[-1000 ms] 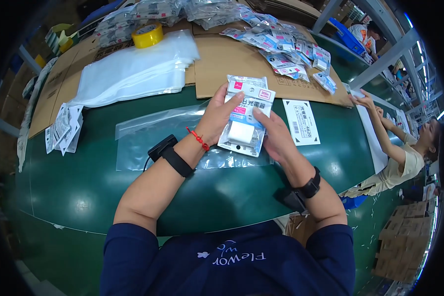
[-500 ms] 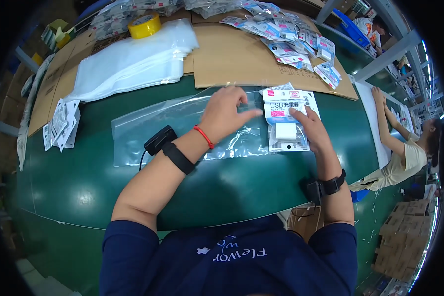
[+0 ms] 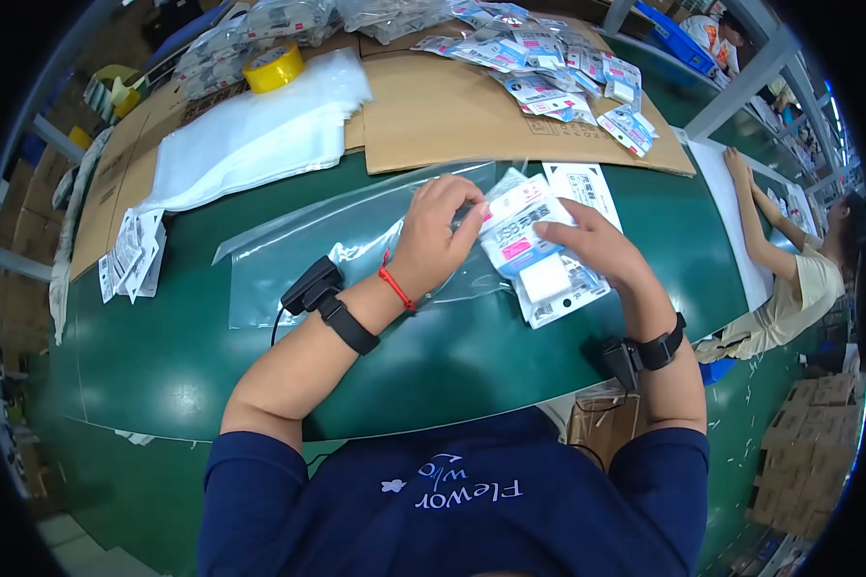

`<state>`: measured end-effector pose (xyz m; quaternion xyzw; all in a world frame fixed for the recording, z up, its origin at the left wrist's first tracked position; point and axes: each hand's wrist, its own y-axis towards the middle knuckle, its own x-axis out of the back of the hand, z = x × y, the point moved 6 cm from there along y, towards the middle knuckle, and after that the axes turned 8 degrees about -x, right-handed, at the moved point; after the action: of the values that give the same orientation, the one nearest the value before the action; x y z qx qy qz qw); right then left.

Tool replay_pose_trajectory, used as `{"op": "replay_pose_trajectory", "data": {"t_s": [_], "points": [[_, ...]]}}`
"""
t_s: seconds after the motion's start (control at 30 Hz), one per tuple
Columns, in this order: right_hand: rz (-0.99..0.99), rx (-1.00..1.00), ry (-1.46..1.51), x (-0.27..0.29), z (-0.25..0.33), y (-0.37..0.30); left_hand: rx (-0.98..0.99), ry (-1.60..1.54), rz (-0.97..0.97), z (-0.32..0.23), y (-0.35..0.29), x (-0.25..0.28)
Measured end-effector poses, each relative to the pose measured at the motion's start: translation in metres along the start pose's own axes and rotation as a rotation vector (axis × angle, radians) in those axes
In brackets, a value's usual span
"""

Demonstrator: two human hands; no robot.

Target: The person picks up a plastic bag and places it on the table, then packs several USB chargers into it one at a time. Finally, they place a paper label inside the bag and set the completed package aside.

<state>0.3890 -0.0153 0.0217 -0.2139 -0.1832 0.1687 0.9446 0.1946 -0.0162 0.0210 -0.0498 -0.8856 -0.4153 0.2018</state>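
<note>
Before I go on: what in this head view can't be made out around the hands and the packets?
- How many small packets are in the stack: they overlap, and the right hand covers part.
- The mouth of the clear plastic bag: the left hand hides it, and glare blurs the film.
- Left fingertips: curled behind the packets, so their grip is unclear.
- The scattered packets on the cardboard: too small and bent by the fisheye rim.

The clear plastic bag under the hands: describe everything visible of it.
The clear plastic bag is a large, glossy, see-through sleeve lying flat and lengthwise on the green table, slightly wrinkled. The left hand grips its right end, where the right hand presses a stack of small white and pink packets. Whether the packets are inside yet is unclear.
</note>
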Motion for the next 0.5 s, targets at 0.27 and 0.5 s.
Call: {"op": "replay_pose_trajectory", "data": {"t_s": [0.27, 0.5], "points": [[0.297, 0.117, -0.261, -0.025, 0.012, -0.008, -0.089, -0.137, 0.067, -0.037, -0.002, -0.003], [0.380, 0.373, -0.411, -0.039, -0.002, -0.005, -0.213, -0.212, 0.366, -0.077, -0.002, -0.019]]}}
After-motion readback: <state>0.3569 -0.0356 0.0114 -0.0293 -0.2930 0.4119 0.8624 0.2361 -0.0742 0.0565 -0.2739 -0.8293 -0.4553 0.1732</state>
